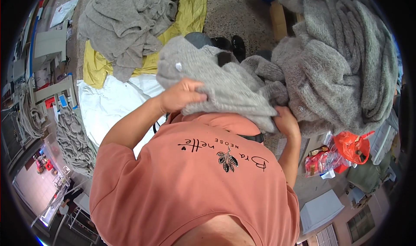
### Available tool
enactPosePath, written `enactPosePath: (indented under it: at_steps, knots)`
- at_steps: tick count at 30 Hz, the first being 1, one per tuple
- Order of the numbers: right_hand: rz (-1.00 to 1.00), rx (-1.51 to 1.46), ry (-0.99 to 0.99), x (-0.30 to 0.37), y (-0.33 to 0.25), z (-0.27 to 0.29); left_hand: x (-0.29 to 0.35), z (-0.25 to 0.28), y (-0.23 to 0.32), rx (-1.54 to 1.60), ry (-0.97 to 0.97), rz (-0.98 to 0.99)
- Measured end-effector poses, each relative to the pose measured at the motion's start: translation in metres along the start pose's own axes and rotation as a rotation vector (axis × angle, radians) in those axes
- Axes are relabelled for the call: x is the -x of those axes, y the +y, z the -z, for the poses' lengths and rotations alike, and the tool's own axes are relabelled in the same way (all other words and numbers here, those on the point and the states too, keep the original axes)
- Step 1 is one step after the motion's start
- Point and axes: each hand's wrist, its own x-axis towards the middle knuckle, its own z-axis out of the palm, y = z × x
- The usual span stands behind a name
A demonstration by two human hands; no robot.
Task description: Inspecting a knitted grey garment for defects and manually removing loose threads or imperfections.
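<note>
A grey knitted garment [229, 83] is stretched across my lap, with a small white spot on its upper left part. My left hand [184, 95] is closed on its near left edge, thumb on top. At the garment's right end my right hand [287, 121] grips the edge; its fingers are partly hidden by the fabric. Just beyond my right hand rises a big heap of grey knitwear [323, 79], which the garment touches or runs into; I cannot tell which. Farther off at the left lies another pile of grey knits [128, 23].
That left pile rests on a yellow sheet [193, 8], beside a white sheet [117, 111]. A red plastic bag [353, 147] sits at the right, near a white box [320, 211]. Dark shoes [238, 46] show on the speckled floor [225, 16]. More grey knits [73, 135] hang at far left.
</note>
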Motion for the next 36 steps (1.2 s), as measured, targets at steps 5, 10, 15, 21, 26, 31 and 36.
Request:
enactPosePath:
  at_steps: [5, 10, 15, 21, 26, 31, 36]
  knots:
    - [0.093, 0.567, 0.167, 0.025, -0.058, 0.004, -0.029, -0.021, -0.016, -0.091, 0.076, -0.033]
    - [0.872, -0.089, 0.476, -0.007, -0.115, -0.008, -0.04, -0.048, -0.004, -0.313, 0.105, -0.123]
    - [0.938, -0.207, 0.353, -0.017, -0.112, -0.034, -0.03, -0.046, -0.001, -0.394, 0.104, -0.148]
    - [0.757, -0.309, 0.245, -0.027, -0.113, -0.026, -0.021, -0.045, 0.017, 0.037, 0.18, 0.044]
    - [0.36, 0.478, 0.702, -0.045, -0.064, -0.007, 0.011, 0.011, 0.049, 0.209, 0.427, -0.408]
    - [0.018, 0.604, 0.347, -0.034, -0.045, -0.002, 0.143, 0.093, 0.1, 0.413, 0.349, -0.772]
    - [0.15, 0.563, 0.491, -0.014, -0.045, -0.008, 0.256, 0.1, 0.143, 0.027, 0.486, -1.145]
